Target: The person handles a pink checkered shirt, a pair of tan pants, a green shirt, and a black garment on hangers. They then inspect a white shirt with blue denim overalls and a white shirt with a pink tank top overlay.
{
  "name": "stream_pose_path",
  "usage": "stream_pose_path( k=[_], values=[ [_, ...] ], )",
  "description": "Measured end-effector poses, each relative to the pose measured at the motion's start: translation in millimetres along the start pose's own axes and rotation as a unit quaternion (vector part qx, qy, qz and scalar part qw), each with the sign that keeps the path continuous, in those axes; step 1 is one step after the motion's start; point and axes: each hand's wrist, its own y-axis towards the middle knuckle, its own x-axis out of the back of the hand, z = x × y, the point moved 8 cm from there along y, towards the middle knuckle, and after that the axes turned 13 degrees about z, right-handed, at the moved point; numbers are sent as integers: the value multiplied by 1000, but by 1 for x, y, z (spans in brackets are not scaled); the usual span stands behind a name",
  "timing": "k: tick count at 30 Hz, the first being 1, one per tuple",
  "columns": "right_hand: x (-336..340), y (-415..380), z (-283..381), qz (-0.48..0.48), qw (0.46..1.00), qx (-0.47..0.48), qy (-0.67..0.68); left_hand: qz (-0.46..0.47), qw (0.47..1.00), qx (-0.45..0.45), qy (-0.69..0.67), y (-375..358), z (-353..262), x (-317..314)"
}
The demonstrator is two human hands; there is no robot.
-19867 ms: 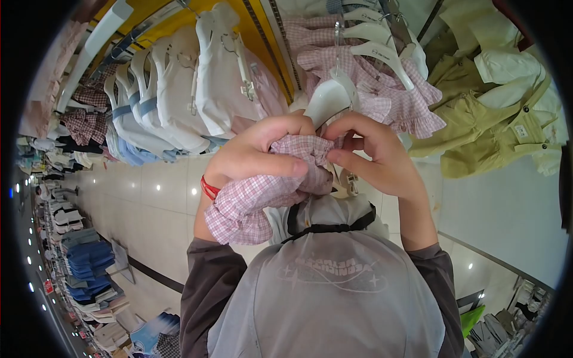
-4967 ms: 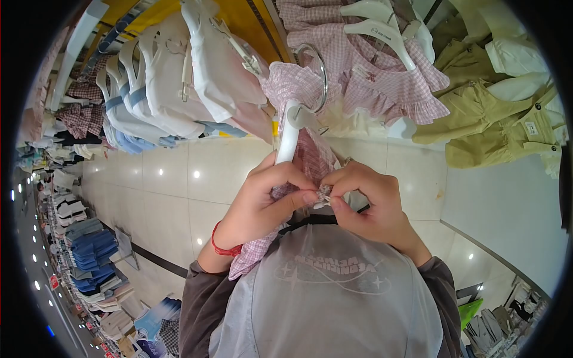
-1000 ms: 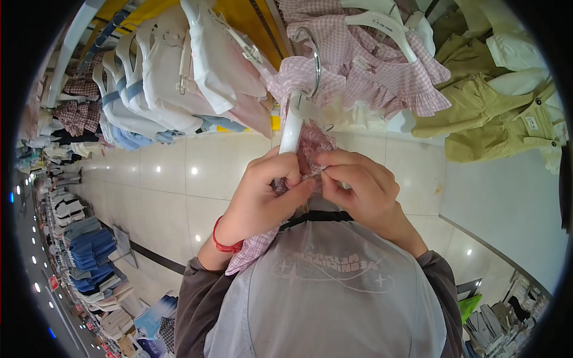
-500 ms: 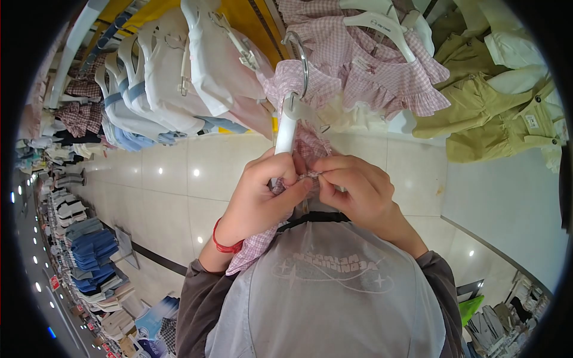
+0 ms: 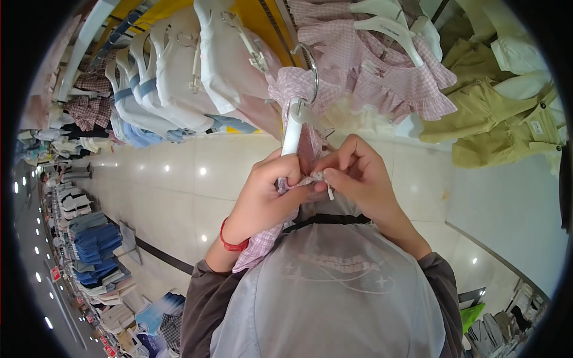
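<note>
A pink gingham garment [image 5: 261, 246] hangs down beside the grey apron front, partly hidden behind my left hand [image 5: 268, 194]. That hand is closed round the garment and the lower part of a white hanger [image 5: 292, 128], whose metal hook points up. My right hand [image 5: 358, 179] pinches a gathered edge of the pink cloth between thumb and fingers, close to the left fingertips. A small white piece [image 5: 330, 192] dangles just below the pinch.
White tops [image 5: 227, 65] on hangers are at the upper left. Pink gingham clothes [image 5: 388, 77] hang above, khaki garments [image 5: 507, 125] to the right. Folded jeans [image 5: 95, 244] and a distant person [image 5: 77, 172] are at the far left.
My right hand's fingers have lifted and curled differently, with the thumb now over the cloth edge. The small white piece has come into view. The surroundings have shifted slightly right.
</note>
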Motion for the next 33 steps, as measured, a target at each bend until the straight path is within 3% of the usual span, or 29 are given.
stream_pose_path(
  k=[4, 10, 22, 25, 28, 31, 33],
  values=[
    [-3, 3, 0, 17, 999, -27, -7, 30, 999, 18, -14, -5, 2, 3],
    [1, 14, -26, 76, 979, -64, 178, 9, 987, 11, -162, -7, 2, 0],
    [-16, 24, -35, 131, 967, -77, 203, -65, 991, 21, -119, -25, 12, 18],
    [-19, 25, -28, 121, 991, -53, 34, -63, 989, -3, -135, -26, 16, 21],
    [-16, 27, -11, 116, 970, 2, -213, -54, 993, 6, -107, -28, 14, 30],
    [-9, 28, 1, 153, 855, -24, -495, -21, 998, 34, -58, -28, 12, 34],
    [-7, 29, 5, 170, 808, -5, -565, 26, 998, -4, 55, -21, 3, 30]
  ],
)
